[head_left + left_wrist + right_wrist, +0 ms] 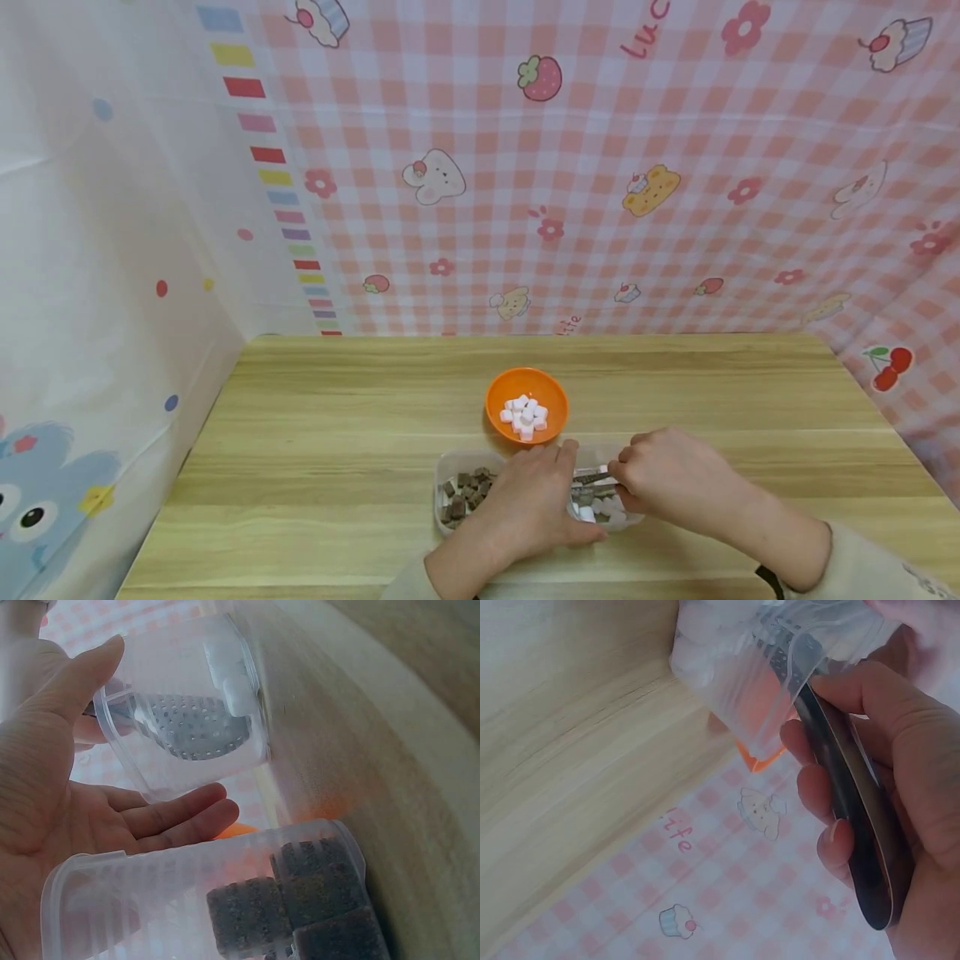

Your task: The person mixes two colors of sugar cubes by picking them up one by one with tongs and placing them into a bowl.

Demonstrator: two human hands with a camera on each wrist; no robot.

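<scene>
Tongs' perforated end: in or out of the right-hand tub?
In: left wrist view shows the tongs reaching past the rim of the clear tub, perforated end visible through its wall.

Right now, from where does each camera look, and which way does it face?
Head: worn on the head, facing forward and down over the table; left hand, right hand and sleeves show.
Left wrist: on that wrist, facing the clear containers; the left hand shows, with part of the right behind.
Right wrist: on that wrist, facing the tongs; the right hand shows gripping them, with part of the left.
Both wrist views share the tongs and the container of white pieces.
</scene>
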